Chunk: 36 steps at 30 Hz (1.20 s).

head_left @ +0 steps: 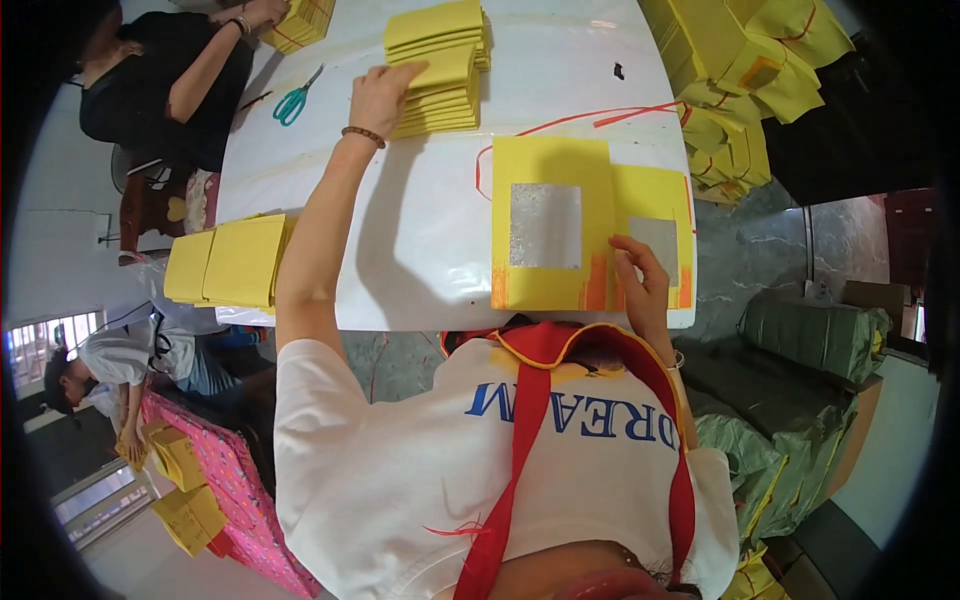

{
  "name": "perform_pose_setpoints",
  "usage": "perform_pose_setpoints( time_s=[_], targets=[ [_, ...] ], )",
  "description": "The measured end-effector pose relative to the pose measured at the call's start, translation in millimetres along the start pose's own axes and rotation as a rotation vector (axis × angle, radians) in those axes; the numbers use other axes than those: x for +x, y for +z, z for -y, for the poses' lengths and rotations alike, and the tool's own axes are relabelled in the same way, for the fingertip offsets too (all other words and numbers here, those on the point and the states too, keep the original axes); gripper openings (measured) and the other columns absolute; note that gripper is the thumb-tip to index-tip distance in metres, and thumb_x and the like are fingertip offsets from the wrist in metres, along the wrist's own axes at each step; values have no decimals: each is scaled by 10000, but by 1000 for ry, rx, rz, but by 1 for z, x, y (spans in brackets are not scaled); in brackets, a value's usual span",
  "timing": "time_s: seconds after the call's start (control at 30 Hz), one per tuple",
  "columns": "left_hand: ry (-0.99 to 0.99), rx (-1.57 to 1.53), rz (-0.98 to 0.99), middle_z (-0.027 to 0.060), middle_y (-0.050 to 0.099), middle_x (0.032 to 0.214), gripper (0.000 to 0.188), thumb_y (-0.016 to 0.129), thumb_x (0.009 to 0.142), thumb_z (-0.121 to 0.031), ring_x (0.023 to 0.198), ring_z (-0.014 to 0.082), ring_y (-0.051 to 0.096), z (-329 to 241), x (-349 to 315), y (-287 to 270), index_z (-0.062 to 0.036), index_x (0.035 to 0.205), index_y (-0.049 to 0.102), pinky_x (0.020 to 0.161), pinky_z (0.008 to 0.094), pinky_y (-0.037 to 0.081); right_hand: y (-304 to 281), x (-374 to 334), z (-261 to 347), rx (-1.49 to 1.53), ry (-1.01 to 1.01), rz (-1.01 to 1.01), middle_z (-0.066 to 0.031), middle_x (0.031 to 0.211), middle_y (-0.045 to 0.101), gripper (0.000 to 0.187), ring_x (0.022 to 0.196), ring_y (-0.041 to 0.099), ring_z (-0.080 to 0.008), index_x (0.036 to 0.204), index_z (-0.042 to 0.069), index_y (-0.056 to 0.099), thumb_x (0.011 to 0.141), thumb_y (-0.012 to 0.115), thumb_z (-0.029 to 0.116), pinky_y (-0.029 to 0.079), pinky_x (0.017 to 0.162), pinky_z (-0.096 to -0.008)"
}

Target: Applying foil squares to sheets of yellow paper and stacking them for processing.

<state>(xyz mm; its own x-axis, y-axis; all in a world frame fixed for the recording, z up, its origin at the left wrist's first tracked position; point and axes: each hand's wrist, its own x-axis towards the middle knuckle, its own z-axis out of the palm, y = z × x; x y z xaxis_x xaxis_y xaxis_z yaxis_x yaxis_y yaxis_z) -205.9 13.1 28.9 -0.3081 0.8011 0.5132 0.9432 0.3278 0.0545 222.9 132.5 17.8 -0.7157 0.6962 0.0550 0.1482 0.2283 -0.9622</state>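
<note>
My left hand (380, 98) reaches out to the far side of the table, its bent fingers at the near-left edge of a stack of folded yellow paper (440, 105). The fingertips pinch the top of that stack; how much they hold is hidden. Close to the front edge lies a yellow paper sheet (550, 160) with a silver square and orange marks. Under its right side sits a similar yellow sheet (650, 190). My right hand (643, 283) rests over the overlap of these sheets, thumb and forefinger apart, holding nothing that I can see.
Another folded yellow stack (435, 25) stands behind. Teal scissors (297, 97) and red string (560, 122) lie on the white table (420, 220). Yellow bundles (225, 262) sit at the left edge; more are piled at right. Two co-workers are at left, one handling a tied bundle (300, 25).
</note>
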Motion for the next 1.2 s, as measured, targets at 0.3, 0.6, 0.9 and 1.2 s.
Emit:
perform_pose_setpoints(
  time_s=[0.3,0.6,0.9,1.2],
  targets=[
    [-47,47,283,16,605,1143,469,558,798,-63,1064,263,538,11,6,18,-221,1236,509,810,421,441,5,-3,-5,-69,6,-20,-120,1038,622,211,999,574,-223,1055,10,605,866,562,93,440,861,-307],
    [-245,-77,483,59,451,1338,633,563,742,-71,1247,326,354,13,-10,43,-209,1335,390,1000,477,312,14,1,-6,-200,-135,-31,-109,1044,605,217,1038,505,-273,1034,39,614,823,602,87,398,903,-352],
    [-236,-386,391,104,500,1261,657,701,715,-362,1181,318,413,13,-13,24,-164,1286,443,987,437,289,17,-1,-10,-223,-172,-43,-106,1060,597,229,1055,486,-280,1035,50,620,811,605,93,378,927,-361],
    [23,-99,180,113,576,1155,474,622,820,-356,1102,304,479,12,-12,24,-116,1216,522,920,428,371,20,-3,-11,-209,-190,-62,-105,1073,589,232,1064,483,-278,1037,50,621,810,606,93,383,925,-359]
  ],
)
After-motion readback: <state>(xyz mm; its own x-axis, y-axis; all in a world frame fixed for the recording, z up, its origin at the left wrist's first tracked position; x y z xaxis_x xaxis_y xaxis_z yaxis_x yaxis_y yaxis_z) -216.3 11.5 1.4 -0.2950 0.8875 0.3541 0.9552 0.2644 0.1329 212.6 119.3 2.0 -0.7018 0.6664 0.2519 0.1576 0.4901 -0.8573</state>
